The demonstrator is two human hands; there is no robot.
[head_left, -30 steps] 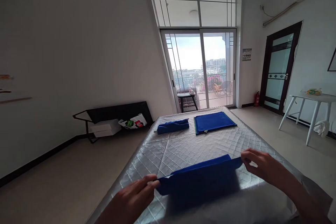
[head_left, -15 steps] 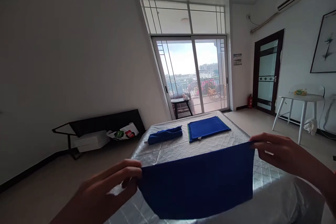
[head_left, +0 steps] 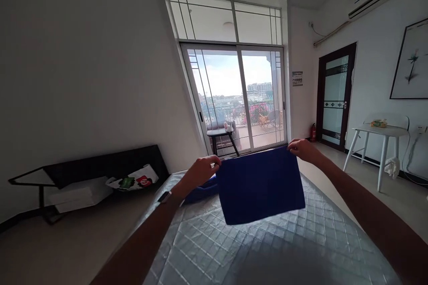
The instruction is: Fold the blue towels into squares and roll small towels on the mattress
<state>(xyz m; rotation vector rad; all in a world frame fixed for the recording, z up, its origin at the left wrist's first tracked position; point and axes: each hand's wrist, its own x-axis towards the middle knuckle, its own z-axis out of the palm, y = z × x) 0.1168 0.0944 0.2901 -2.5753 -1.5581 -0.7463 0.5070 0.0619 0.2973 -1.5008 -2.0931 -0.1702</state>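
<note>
A dark blue rectangular cloth (head_left: 261,187) hangs stretched between my two hands above the quilted silver surface (head_left: 214,249). Its upper left corner is pinched by my left hand (head_left: 204,169), which wears a watch at the wrist. My right hand (head_left: 299,148) grips the upper right corner between thumb and fingers. Behind my left forearm lies a bundled blue cloth (head_left: 200,192), partly covered by the arm and the held cloth. The flat blue cloth seen earlier farther back is hidden behind the one I hold.
A black bench-like frame (head_left: 137,160) stands along the left wall with a printed bag (head_left: 137,179) and a white box (head_left: 76,196). Beyond the bed-like surface are a sliding glass door (head_left: 245,98) and a dark stool (head_left: 220,133). A white chair (head_left: 384,131) stands at right.
Both hands have moved forward and away from me, carrying the cloth over the far part of the quilted surface. The view has shifted a little to the right.
</note>
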